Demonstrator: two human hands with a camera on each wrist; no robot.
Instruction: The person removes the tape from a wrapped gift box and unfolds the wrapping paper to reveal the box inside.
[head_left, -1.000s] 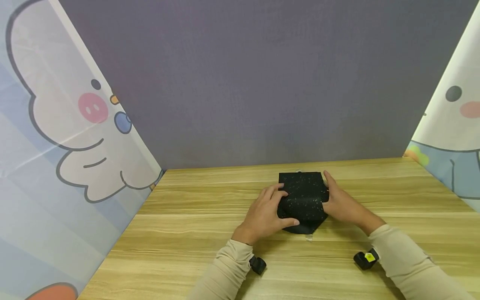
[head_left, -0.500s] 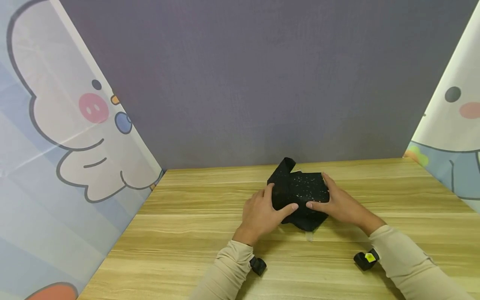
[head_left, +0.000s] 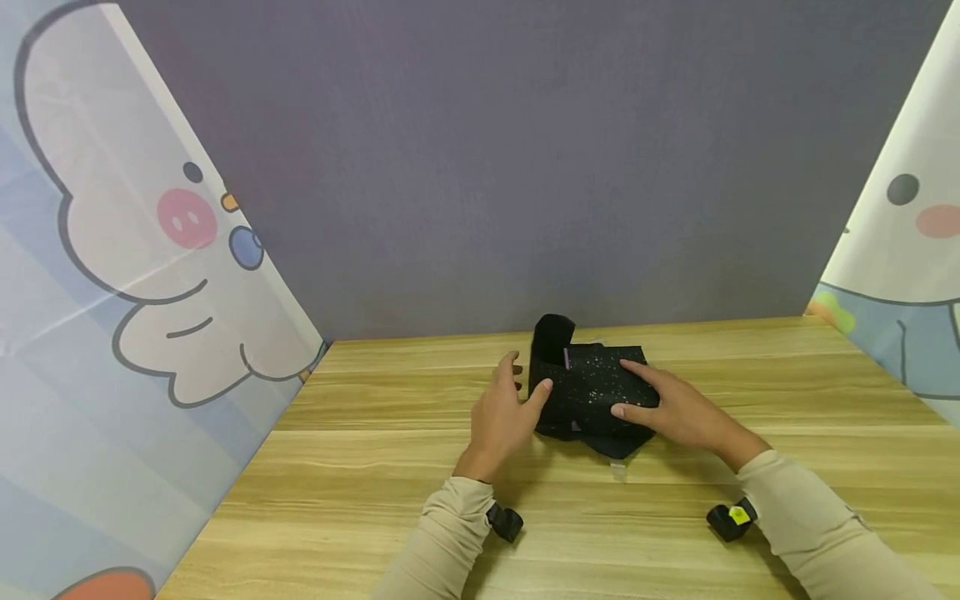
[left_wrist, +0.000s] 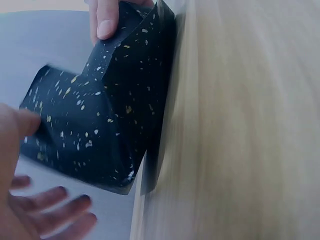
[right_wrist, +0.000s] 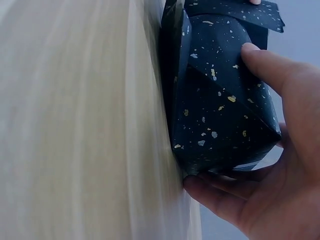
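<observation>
A box-shaped bundle in black paper with gold and silver flecks point(head_left: 592, 387) lies on the wooden table toward the back. Its left end flap point(head_left: 553, 335) stands up, and thin purple edges show beside it. My left hand point(head_left: 501, 421) is at the bundle's left side with fingers spread; in the left wrist view its thumb overlaps the flecked flap point(left_wrist: 75, 120), and I cannot tell whether it touches. With my right hand point(head_left: 678, 412) I grip the right end, thumb on top and fingers round the far side point(right_wrist: 295, 135). The bundle's contents are mostly hidden.
A small clear piece of tape point(head_left: 618, 469) sticks out at the paper's front corner, another at the back. A grey panel point(head_left: 525, 167) rises behind the wooden table point(head_left: 360, 467). Printed cloths point(head_left: 112, 250) hang on both sides.
The left part of the paper has lifted and opened out leftward, baring purple edges. My left hand has drawn back left from it. My right thumb has come onto the top of the bundle.
</observation>
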